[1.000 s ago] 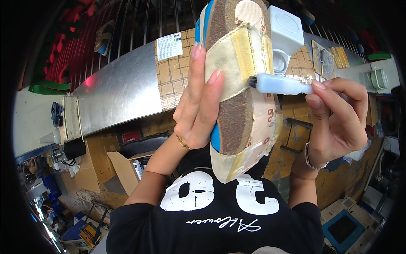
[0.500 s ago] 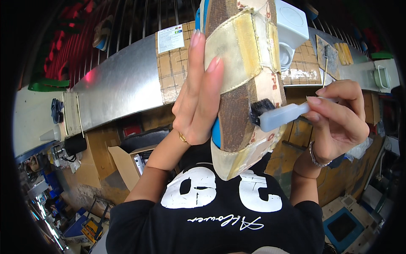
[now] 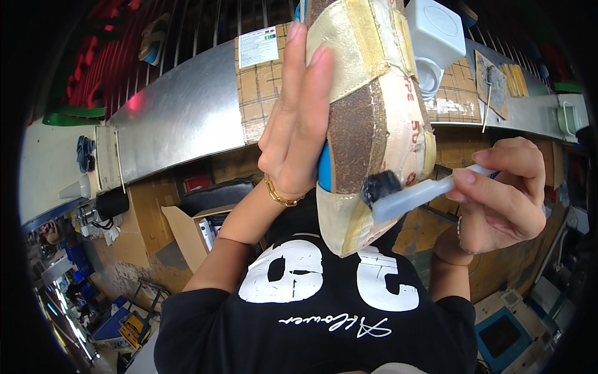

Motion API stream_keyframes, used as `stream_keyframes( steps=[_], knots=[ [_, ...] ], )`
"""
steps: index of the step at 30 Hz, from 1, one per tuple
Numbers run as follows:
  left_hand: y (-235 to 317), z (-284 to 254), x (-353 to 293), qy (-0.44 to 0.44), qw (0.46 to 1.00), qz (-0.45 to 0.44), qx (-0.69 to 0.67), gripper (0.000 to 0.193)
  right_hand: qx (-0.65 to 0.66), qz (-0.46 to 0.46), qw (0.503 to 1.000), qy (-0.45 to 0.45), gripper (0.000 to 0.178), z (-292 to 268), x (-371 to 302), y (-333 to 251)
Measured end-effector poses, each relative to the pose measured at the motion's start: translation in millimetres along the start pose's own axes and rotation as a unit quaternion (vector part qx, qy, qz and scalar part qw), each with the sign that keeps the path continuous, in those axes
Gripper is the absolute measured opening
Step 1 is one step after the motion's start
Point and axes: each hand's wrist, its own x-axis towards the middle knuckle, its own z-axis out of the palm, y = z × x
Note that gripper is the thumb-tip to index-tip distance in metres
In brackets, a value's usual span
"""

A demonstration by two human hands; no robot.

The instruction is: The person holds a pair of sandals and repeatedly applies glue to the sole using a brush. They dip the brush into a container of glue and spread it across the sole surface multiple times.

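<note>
A partly made shoe point(image 3: 352, 146) stands tilted up in front of my chest, its underside turned toward the right. It has cream straps, a brown rough midsole and a pale printed insole board; a blue last point(image 3: 324, 169) shows along its left edge. My left hand point(image 3: 291, 140) grips it from the left, fingers long against the strap, thumb hidden behind. Between thumb and fingers of my right hand point(image 3: 507, 199) is a brush point(image 3: 414, 198) with a whitish translucent handle. Its black bristles touch the brown underside close to the lower cream strap.
Behind the shoe runs a metal bench point(image 3: 187, 106) with cardboard point(image 3: 258, 81) on it. A white plastic container point(image 3: 436, 31) stands beyond the shoe. Another brush or stick point(image 3: 488, 100) rests on a stained board at the right. An open carton point(image 3: 187, 234) sits below, left.
The brush has moved down along the underside toward the lower strap. The shoe has turned and risen slightly, showing more of the insole board. My left hand keeps its hold.
</note>
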Motion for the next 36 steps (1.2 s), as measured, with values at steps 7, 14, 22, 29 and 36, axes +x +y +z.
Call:
stream_keyframes(
  steps=[7, 14, 22, 29, 36],
  knots=[
    [-10.3, 11.0, -3.9, 0.017, 0.999, -0.028, 0.04, 0.071, 0.084, 0.095, 0.991, 0.04, 0.012, 10.5, 19.4, 17.6],
    [-4.1, 15.5, 10.3, 0.085, 0.989, -0.039, 0.117, 0.075, 0.017, 0.171, 0.983, 0.066, 0.02, 14.2, 2.5, 1.4],
    [-9.4, 21.0, 14.7, 0.093, 0.989, -0.005, 0.112, 0.093, 0.051, 0.182, 0.98, 0.056, 0.024, 18.0, -2.1, -13.5],
    [-8.7, 15.6, 14.0, 0.035, 0.991, 0.019, 0.129, 0.1, -0.007, 0.085, 0.991, 0.1, 0.031, 17.4, 1.5, -3.4],
    [4.0, 17.3, 25.7, 0.09, 0.985, 0.002, 0.144, 0.083, 0.001, 0.106, 0.993, 0.053, 0.032, 11.5, -1.3, -5.2]
  ],
)
